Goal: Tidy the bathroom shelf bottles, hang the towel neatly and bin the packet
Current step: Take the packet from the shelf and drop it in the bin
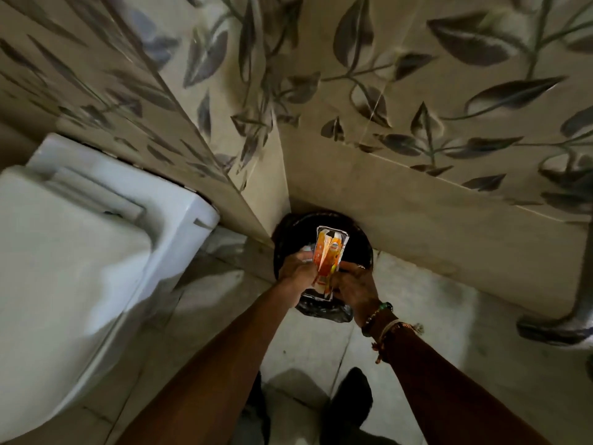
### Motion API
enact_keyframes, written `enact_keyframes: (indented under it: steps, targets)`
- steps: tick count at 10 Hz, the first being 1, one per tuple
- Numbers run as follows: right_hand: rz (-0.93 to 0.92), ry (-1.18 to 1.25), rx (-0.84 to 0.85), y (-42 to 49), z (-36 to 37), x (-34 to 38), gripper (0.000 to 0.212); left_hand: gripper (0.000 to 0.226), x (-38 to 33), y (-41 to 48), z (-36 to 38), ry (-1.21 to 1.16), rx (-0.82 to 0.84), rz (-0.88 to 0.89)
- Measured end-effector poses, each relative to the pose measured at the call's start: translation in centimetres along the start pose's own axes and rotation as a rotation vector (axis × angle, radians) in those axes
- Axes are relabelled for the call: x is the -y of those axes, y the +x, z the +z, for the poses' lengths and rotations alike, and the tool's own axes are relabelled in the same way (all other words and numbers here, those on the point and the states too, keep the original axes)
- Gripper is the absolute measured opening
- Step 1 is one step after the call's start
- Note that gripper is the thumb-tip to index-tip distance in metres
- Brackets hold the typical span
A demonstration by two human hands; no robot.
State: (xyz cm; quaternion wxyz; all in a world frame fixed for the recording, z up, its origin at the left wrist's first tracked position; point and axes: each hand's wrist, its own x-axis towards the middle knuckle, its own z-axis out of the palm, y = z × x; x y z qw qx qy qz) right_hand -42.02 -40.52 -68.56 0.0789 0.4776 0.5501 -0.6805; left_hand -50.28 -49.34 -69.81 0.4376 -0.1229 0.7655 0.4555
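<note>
An orange and silver packet is held over a round black bin lined with a dark bag, which stands on the floor in the corner of the tiled walls. My left hand grips the packet's left edge and my right hand grips its right lower edge. The packet points away from me, its far end above the bin's dark opening. Beaded bracelets and threads circle my right wrist. No shelf, bottles or towel are in view.
A white toilet with its lid down fills the left side. Leaf-patterned tiled walls meet just behind the bin. A chrome pipe and floor flange stand at the right. My dark shoes are on the pale floor tiles.
</note>
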Motion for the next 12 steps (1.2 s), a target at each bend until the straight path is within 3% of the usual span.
enact_keyframes:
  steps: [2, 3, 6, 8, 12]
  targets:
    - [0.033, 0.006, -0.005, 5.2, 0.9, -4.2, 0.034, 0.024, 4.0, 6.1, 1.3, 0.032, -0.033, -0.046]
    - [0.018, 0.018, 0.016, 7.6, 1.3, -5.8, 0.024, 0.027, 5.4, 8.8, 2.0, 0.048, -0.011, -0.071]
    - [0.052, -0.047, 0.007, 15.3, 2.0, -9.9, 0.022, 0.025, 8.3, 15.5, 3.9, 0.041, 0.049, -0.117]
    - [0.104, 0.107, -0.006, 18.8, 2.8, -12.1, 0.014, 0.019, 9.9, 18.5, 4.2, 0.047, 0.100, -0.091]
    - [0.040, 0.091, 0.048, 23.1, 2.3, -15.0, 0.023, 0.031, 10.3, 21.0, 5.3, 0.000, 0.081, -0.157]
